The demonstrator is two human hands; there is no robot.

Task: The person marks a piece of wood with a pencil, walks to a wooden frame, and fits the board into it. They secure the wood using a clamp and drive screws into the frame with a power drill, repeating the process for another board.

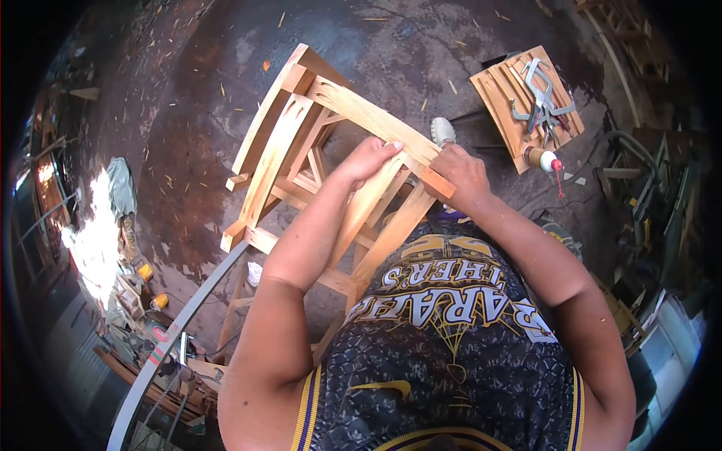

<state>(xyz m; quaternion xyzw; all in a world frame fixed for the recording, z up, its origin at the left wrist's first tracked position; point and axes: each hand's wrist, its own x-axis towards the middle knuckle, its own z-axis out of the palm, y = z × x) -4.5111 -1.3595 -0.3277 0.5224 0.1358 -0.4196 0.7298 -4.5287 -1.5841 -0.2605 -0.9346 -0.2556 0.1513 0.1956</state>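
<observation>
Gripping a wood frame [361, 109] with both hands, out in front of the torso. Frame is mid-view, tilted, long rail [353, 103] running from the upper left corner down to the right hand. Left hand [370, 160] is closed on the rail where a slat [368, 201] meets it, thumb laid on the rail, fingers mostly hidden. Right hand [460, 179] is curled around the rail's right end, next to a small block [438, 182]; fingertips not clear.

Near slats slope down toward the shirt [451, 316], little room on that side; can't tell if they touch it. Far side of the rail faces open floor [383, 37] with scattered wood chips. More open floor left of the frame's outer edge, up to a cloth [121, 188]. Gray bar [177, 327] meets or overlaps the frame's lower left corner and runs to the bottom edge of view, cutting off that side; contact unclear.

Right of the frame, a strip of floor, then a board stack [496, 94] with metal clamps [540, 90] piled on top. Bottle [547, 161] with red tip is at the stack's near edge. Shoe [443, 131] shows just beyond the right hand, between rail and stack. White scrap [255, 273] is near the frame's lower left, beside the left forearm.
</observation>
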